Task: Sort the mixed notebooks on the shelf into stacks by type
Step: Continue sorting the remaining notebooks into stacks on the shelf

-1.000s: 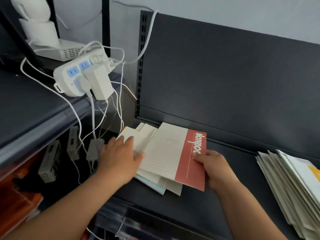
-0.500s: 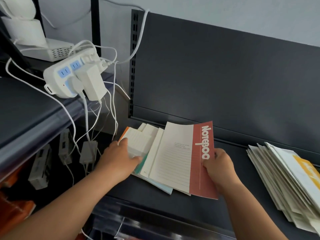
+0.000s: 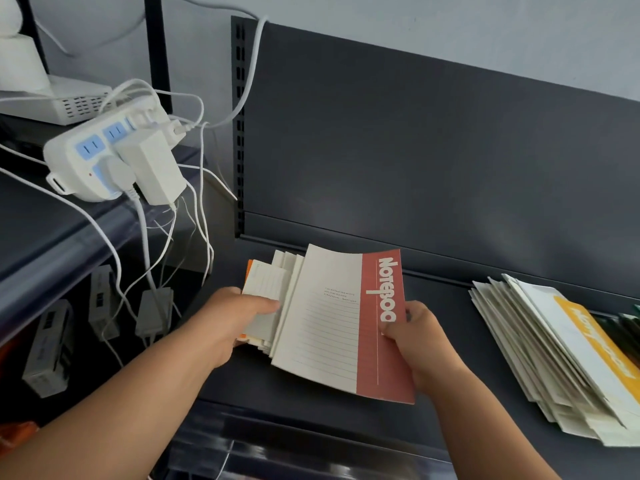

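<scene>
A cream notebook with a red band (image 3: 339, 323) is tilted up off the dark shelf (image 3: 436, 306). My right hand (image 3: 412, 337) pinches its red right edge. Left of it stands a small stack of cream notebooks (image 3: 266, 296) with an orange cover showing at its far side. My left hand (image 3: 228, 317) grips that stack from the left, thumb on top. At the right of the shelf lies a fanned pile of notebooks (image 3: 554, 358), one with a yellow band on top.
A white power strip (image 3: 104, 157) with plugs and dangling white cables (image 3: 201, 209) hangs over the neighbouring shelf at left. Grey adapters (image 3: 154, 311) hang below it. The shelf's dark back panel (image 3: 415, 150) rises behind the notebooks. A clear front lip (image 3: 277, 445) edges the shelf.
My right hand has lifted and tilted the red-banded notebook up and rightward. My left hand has gathered the cream stack and raised its edge. The camera shifted right.
</scene>
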